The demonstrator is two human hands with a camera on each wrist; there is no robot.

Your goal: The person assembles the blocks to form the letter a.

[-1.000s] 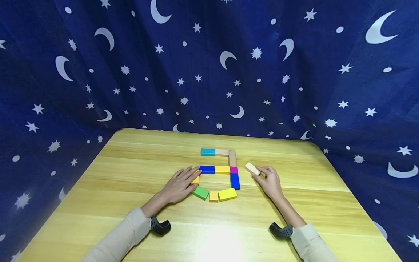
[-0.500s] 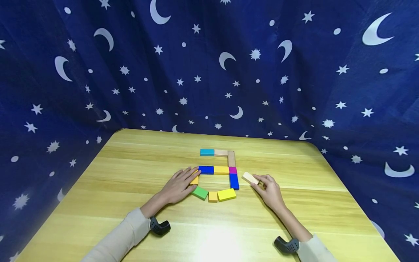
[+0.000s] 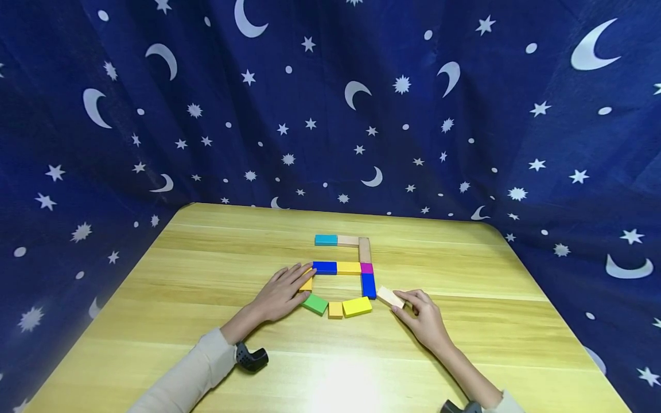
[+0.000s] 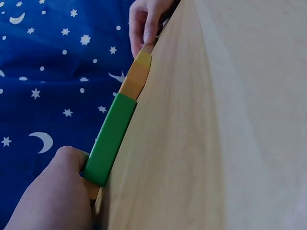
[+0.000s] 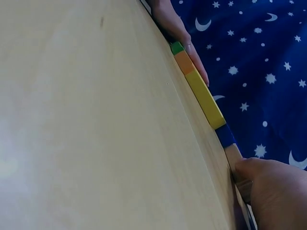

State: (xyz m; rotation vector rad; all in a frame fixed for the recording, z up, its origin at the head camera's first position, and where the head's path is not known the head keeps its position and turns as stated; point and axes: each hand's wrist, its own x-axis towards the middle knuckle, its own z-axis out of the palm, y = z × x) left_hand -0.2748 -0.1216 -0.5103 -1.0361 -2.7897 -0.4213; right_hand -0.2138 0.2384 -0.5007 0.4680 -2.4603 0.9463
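Observation:
In the head view, my right hand [image 3: 426,319] pinches a plain wooden block [image 3: 389,296] between thumb and fingers. The block is tilted, its left end near the lower end of a vertical blue block [image 3: 368,285]. My left hand [image 3: 280,292] rests with fairly straight fingers over an orange-yellow block [image 3: 306,282], partly hiding it. Its thumb lies by a green block [image 3: 315,304], as the left wrist view also shows. Along the bottom, a small orange block [image 3: 335,310] and a yellow block [image 3: 357,307] continue the curve from the green one.
Behind lie a blue block [image 3: 325,268], a yellow block [image 3: 349,268] and a small magenta block [image 3: 366,268]. Farther back are a light-blue block [image 3: 326,240] and two plain wooden blocks [image 3: 348,241]. The wooden table [image 3: 232,246] ends at a starry blue curtain [image 3: 330,115].
My right hand has moved toward me and slightly left with the wooden block, from beside the magenta block to beside the vertical blue one. My left hand stays in place.

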